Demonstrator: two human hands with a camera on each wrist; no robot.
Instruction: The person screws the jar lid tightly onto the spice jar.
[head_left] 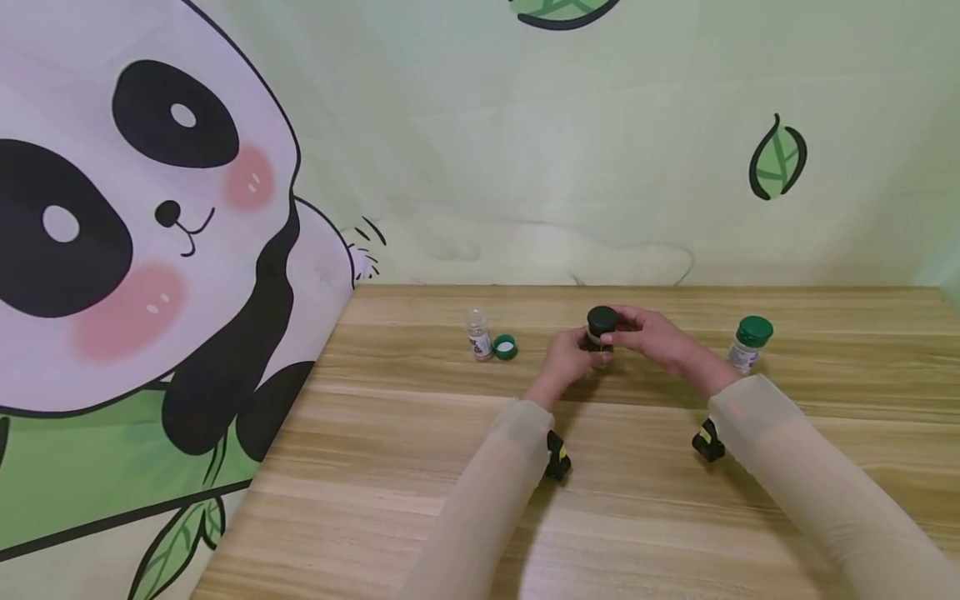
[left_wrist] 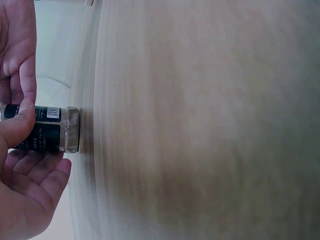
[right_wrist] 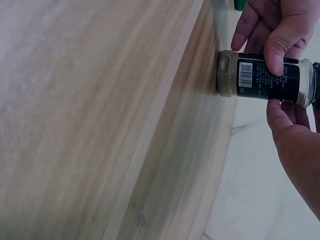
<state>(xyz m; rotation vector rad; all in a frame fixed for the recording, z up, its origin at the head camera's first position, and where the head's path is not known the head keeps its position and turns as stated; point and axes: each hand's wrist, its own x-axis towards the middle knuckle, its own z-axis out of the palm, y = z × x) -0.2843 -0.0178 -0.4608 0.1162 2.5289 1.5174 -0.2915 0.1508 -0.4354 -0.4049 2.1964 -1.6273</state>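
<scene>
Both hands are at a clear spice jar (right_wrist: 260,80) with a black label, a printed barcode and a black cap (head_left: 602,319). My left hand (head_left: 566,358) grips the jar's body, its thumb lying across the label in both wrist views. From the other side my right hand (head_left: 660,337) holds the upper part near the cap, thumb in front and fingers behind. The jar (left_wrist: 47,135) is upright at the back of the table; I cannot tell whether its base touches the wood.
Left of the hands stands a small clear bottle (head_left: 479,337) without a lid, a green cap (head_left: 505,347) lying beside it. A green-capped jar (head_left: 752,333) stands beyond the right forearm. Behind the wooden table (head_left: 360,467) hangs a panda-printed cloth (head_left: 465,150).
</scene>
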